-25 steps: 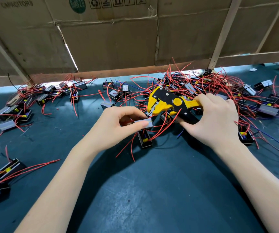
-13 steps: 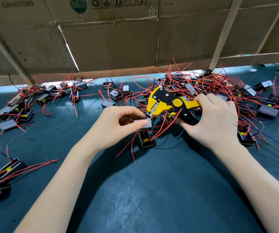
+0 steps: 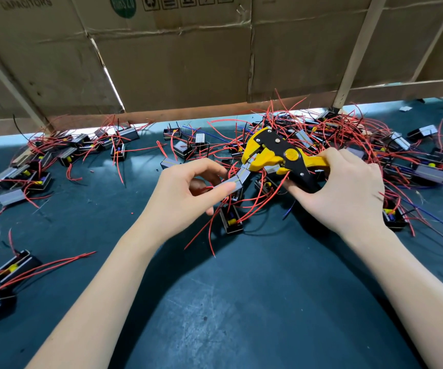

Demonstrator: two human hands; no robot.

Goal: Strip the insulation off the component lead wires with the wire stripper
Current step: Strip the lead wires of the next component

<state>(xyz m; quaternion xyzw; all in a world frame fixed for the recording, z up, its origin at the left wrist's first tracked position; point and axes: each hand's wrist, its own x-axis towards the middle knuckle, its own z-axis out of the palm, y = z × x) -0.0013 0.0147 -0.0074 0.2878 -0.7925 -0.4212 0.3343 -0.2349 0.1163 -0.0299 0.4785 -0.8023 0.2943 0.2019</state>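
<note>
My left hand (image 3: 188, 193) pinches a small grey box-shaped component (image 3: 229, 183) between thumb and fingers, its red lead wires trailing down and right. My right hand (image 3: 340, 190) grips the handles of a yellow and black wire stripper (image 3: 276, 155), whose jaws point left and sit just above and right of the held component. Whether a lead sits between the jaws I cannot tell. Another component (image 3: 231, 219) with a yellow part lies on the dark mat right below my left hand.
A tangled heap of components with red wires (image 3: 361, 145) spreads behind and right of my right hand. Another group (image 3: 55, 155) lies far left, and two components (image 3: 12, 267) sit near left. A cardboard wall (image 3: 188, 62) closes the back. The mat (image 3: 241, 302) is dark green.
My left hand has drawn the component slightly nearer the stripper jaws. My right hand holds the stripper in nearly the same place.
</note>
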